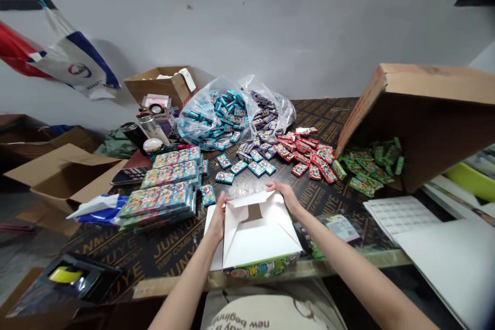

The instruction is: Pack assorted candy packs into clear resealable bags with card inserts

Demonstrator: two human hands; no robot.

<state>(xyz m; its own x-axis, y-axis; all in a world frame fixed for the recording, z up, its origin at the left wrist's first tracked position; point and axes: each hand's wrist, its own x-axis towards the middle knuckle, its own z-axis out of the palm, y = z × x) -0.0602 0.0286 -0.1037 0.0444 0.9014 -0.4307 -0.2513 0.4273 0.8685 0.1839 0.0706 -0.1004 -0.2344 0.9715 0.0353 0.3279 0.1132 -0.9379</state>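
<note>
Left hand: the left hand [217, 216] grips the left edge of a white folding carton [259, 234], fingers curled over the rim of its open top, thumb side toward the person.
Right hand: the right hand [284, 197] rests on the far right corner of the same carton, fingers spread flat and bent over the raised flap; it presses rather than clasps, only loosely closed on the flap.
Carton: held between both hands at the near edge of the table [162, 252], underside flaps up, a colourful printed band showing along its near side; a flat white sheet lies under its left side.
Just beyond the grip: a clear plastic blister tray [247, 189], touching or nearly touching the carton's far edge; I cannot tell which.
Left of the grip: stacked printed display boxes [170, 185] and one loose blue packet [208, 194] near the left hand.
Farther beyond the grip: scattered blue packets [247, 165], a clear bag of blue packets [216, 113], and a heap of red packets [305, 154].
Right of the grip, well apart: green packets [367, 165] spilling from a tipped cardboard box [421, 108]; white sheets [402, 214] lie nearer.
</note>
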